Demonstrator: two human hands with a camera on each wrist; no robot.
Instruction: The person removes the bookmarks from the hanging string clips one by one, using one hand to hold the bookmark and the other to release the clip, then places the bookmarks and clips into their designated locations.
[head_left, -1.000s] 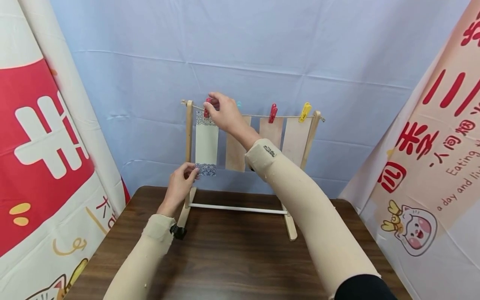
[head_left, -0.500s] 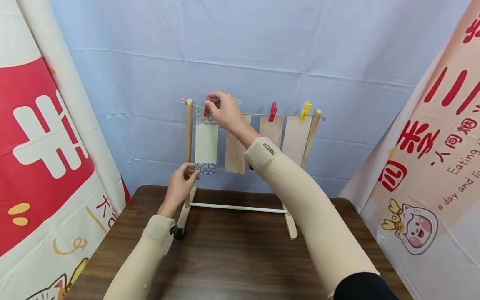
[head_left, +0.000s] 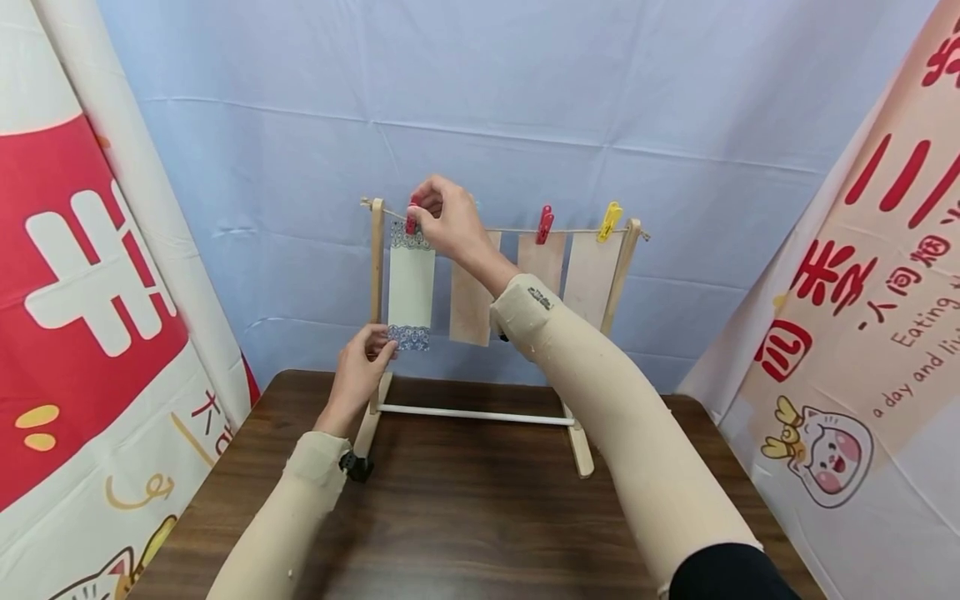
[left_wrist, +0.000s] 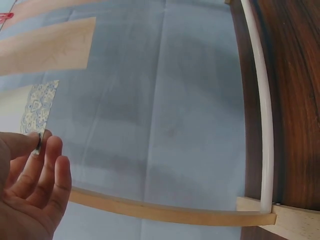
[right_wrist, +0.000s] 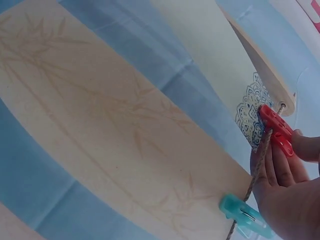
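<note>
Change: right hand (head_left: pixel 444 218) has lifted slightly along the string since a second ago, and the cream card under it sits a touch higher; the left hand has kept its place at the card's lower corner.
Backdrop: pale blue cloth (head_left: pixel 525 100) hangs behind, with printed banners (head_left: pixel 82 275) on either side.
Surface: dark wood surface (head_left: pixel 465 517) carrying the rack's feet.
Rack: small wooden drying rack (head_left: pixel 377 275) with two uprights, a white rod (head_left: pixel 476 415) low between them and a string (head_left: pixel 577 231) across the top.
Cards: four strips hang from the string; leftmost is the cream bookmark (head_left: pixel 411 287) with blue lace-patterned ends, then three plain tan cards (head_left: pixel 592 279), one of which shows a faint bamboo print in the right wrist view.
Pegs: red clothespin (right_wrist: pixel 276 129) at the bookmark's top, teal peg (right_wrist: pixel 245 216) next along the string, then a second red peg (head_left: pixel 544 225) and a yellow peg (head_left: pixel 609 222).
Right hand: fingers curled round the red clothespin, pinching it at the string.
Left hand: left hand (head_left: pixel 360 371) pinches the bookmark's lower left corner between thumb and fingertips (left_wrist: pixel 37 145).
</note>
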